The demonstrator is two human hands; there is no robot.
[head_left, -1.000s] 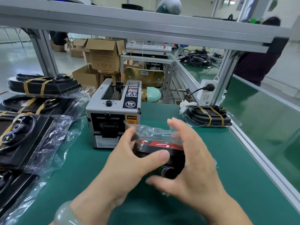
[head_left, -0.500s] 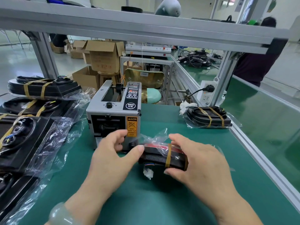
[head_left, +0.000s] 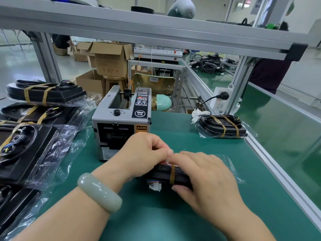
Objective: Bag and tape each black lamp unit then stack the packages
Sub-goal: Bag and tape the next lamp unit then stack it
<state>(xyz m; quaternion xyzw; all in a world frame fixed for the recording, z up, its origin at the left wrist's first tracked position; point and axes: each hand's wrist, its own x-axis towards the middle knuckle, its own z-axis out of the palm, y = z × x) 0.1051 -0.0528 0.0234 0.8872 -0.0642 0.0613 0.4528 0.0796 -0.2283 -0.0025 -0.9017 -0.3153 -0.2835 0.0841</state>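
The lamp [head_left: 163, 173] lies low and centre on the green mat [head_left: 173, 220], inside a clear bag [head_left: 227, 160] whose loose end trails off toward 3 o'clock. One band of brown tape [head_left: 172, 174] crosses the lamp's near side. A white connector [head_left: 154, 187] sticks out at the lamp's 7 o'clock corner.

The right hand [head_left: 206, 176] covers the lamp's right half. Its fingers lie across the top and its thumb is tucked against the near edge, so it grips the lamp. The left hand [head_left: 144, 153], with a pale bracelet [head_left: 99, 193] on the wrist, sits at the lamp's 11 o'clock. Its fingers are curled, and thumb and fingertips pinch the bag film on top of the lamp, touching the right fingertips.

The dispenser [head_left: 121, 122] stands at 11 o'clock from the lamp, just behind the left hand. A finished package [head_left: 222, 126] with two tape bands lies at 2 o'clock near the mat's edge, well apart from the lamp. From 9 to 10 o'clock, more bagged packages sit in a stack [head_left: 43, 94]. Cardboard boxes [head_left: 111, 58] stand beyond the table at 12 o'clock.
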